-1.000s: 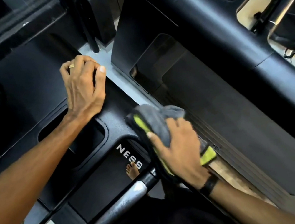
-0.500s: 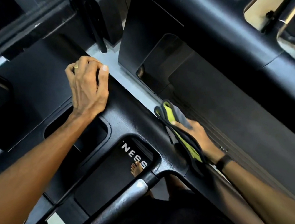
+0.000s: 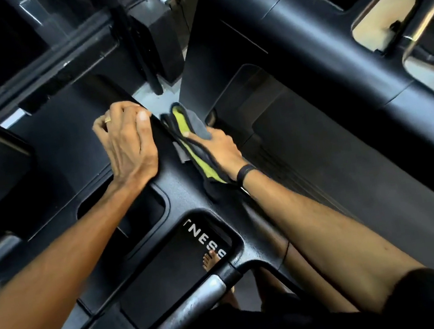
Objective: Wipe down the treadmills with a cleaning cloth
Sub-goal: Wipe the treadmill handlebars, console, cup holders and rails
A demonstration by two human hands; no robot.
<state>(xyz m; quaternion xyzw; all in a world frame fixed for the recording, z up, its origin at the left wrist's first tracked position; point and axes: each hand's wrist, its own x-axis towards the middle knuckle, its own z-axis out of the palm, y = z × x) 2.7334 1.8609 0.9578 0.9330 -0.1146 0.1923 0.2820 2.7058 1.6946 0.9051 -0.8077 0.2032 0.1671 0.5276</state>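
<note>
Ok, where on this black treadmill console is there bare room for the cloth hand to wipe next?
Bare black console surface lies between the right hand holding the grey and yellow-green cloth and the lettered recess. It is crowded further up: the left hand rests on the console right beside the cloth, with only a narrow strip between them.

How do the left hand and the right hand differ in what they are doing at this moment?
The left hand holds nothing and rests on top of the treadmill console, fingers curled at its far edge; the right hand grips the cleaning cloth against the console's right side. The left hand wears a ring, while the right has a dark band at the wrist. Both touch the same black console, close together.
</note>
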